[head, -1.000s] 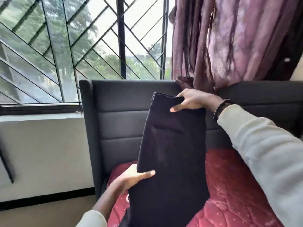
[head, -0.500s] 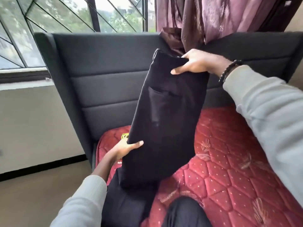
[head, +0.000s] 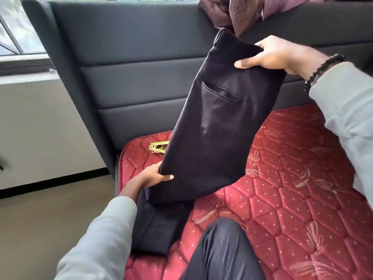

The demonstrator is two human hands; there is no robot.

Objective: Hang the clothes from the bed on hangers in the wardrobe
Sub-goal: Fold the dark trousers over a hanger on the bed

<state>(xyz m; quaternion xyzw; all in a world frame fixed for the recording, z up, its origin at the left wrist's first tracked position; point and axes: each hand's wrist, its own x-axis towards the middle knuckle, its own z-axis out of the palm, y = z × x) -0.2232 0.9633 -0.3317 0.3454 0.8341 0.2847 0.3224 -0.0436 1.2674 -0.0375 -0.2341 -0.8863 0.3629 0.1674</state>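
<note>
A pair of black trousers (head: 214,126) hangs tilted above the bed, back pocket facing me. My right hand (head: 280,54) grips the waistband at the top. My left hand (head: 153,175) holds the trousers' left edge lower down, thumb across the front. The legs fold onto the red quilted mattress (head: 292,188) below my left arm. Green plastic hangers (head: 158,147) lie on the mattress near the headboard, partly hidden behind the trousers. No wardrobe is in view.
A dark grey padded headboard (head: 131,77) rises behind the bed. A purple curtain (head: 242,9) drapes over its top right. A window sill and pale wall (head: 40,118) are at the left, with beige floor beside the bed. My dark-clad knee (head: 224,249) rests on the mattress.
The view has tipped downward, showing more mattress and the green hangers. Both hands keep their hold on the trousers, which have tilted further, with the lower part swung left.
</note>
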